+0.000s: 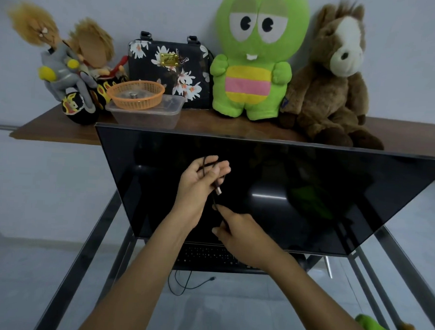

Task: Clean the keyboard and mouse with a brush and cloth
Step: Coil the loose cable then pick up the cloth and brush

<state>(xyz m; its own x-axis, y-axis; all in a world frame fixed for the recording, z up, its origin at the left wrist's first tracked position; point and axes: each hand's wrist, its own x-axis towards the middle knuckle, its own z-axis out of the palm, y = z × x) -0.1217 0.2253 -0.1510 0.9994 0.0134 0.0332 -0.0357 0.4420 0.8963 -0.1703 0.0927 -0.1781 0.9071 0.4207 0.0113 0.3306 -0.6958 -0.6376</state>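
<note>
Left hand (pixel 202 181) raised before the dark monitor (pixel 285 193), fingers loosely curled round a loop of black cable (pixel 206 164), plug (pixel 218 191) dangling at the palm. Right hand (pixel 243 231) just below, pinching the same cable. Keyboard (pixel 206 257) on the lower shelf under the monitor's bottom edge, partly hidden by the right forearm.

Soft, even, dim indoor light; shadows are faint. A pale streak of glare is seen on the dark monitor (pixel 267 196). Straight lines are bowed outward at the edges by wide-angle distortion.
</note>
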